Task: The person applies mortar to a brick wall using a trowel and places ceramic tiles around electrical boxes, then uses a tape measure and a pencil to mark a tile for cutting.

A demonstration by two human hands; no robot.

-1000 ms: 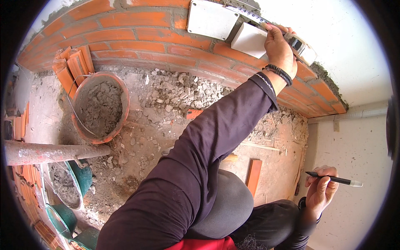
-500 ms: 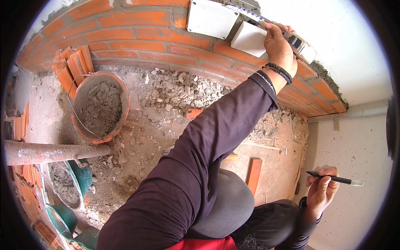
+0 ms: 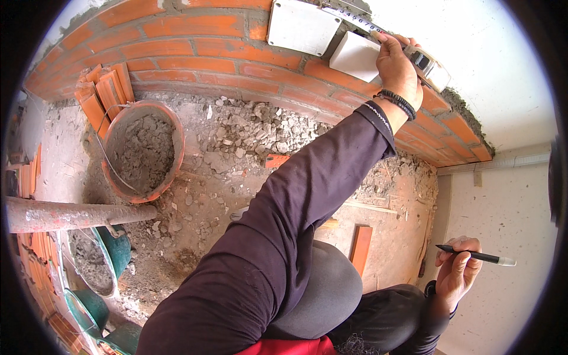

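My left hand (image 3: 399,68) is closed on a tape measure (image 3: 435,71) at the top of a low brick wall (image 3: 216,50). The tape's white blade (image 3: 355,19) reaches leftward along the wall top, and my thumb presses on it. Just below the blade, a white box (image 3: 354,55) and a flat white cover plate (image 3: 303,26) sit against the brick face. Low on the right, my right hand (image 3: 457,275) holds a slim black pencil (image 3: 484,257) with a pale end between thumb and fingers. Its dark point faces left, away from the wall.
An orange-rimmed bucket of mortar (image 3: 176,133) stands on the rubble-strewn floor (image 3: 195,207). Stacked bricks (image 3: 106,94) lean behind it. A thick pole (image 3: 77,216) crosses the left side above green buckets (image 3: 121,254). A loose brick (image 3: 361,248) lies near my knee (image 3: 325,284).
Both hands keep their holds on the tape measure and the pencil. The whole view shifts only very slightly.
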